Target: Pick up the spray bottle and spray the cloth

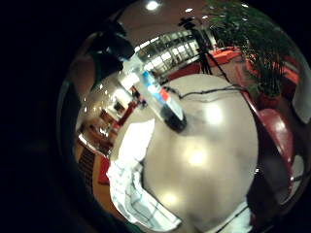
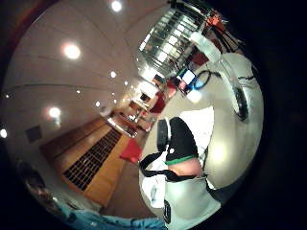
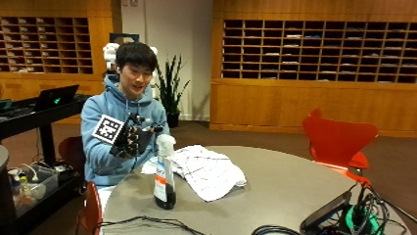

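A clear spray bottle point(image 3: 164, 176) with a white trigger head, dark liquid and a coloured label stands upright on the round grey table point(image 3: 280, 186). My gloved right hand point(image 3: 133, 139) is raised beside the trigger head, on the side nearer the person, with fingers loosely spread and nothing in them. I cannot tell if it touches the head. A white checked cloth point(image 3: 205, 169) lies crumpled on the table just behind the bottle. The little finger side palm view shows the bottle point(image 1: 160, 97) and cloth point(image 1: 131, 179) a short way off. The thumb point(image 2: 180, 139) sits over the cloth point(image 2: 201, 122), with the bottle point(image 2: 225, 72) beyond.
A red chair point(image 3: 335, 139) stands at the table's far right. Black cables point(image 3: 143, 223) run along the front edge, and a dark flat device point(image 3: 326, 210) with more cables sits at the front right. A black cart point(image 3: 39, 117) with a laptop stands at the left.
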